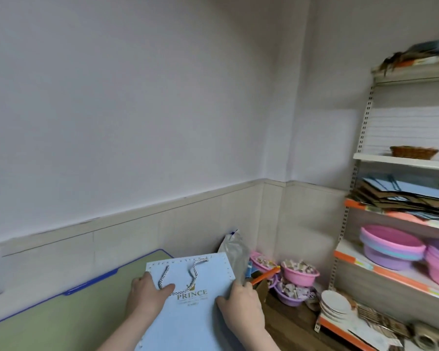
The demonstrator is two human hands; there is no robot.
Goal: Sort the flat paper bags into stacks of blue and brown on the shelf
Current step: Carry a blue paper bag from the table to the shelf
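left hand [147, 295], right hand [241, 307] fingers clamped on blue bag [198, 317] side edges

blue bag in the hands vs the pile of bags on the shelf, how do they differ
The blue bag is a single bag held by the left hand and right hand; the pile of bags lies untouched on the shelf. The blue bag shows only blue, while the pile mixes blue and brown. Both are flat paper bags.
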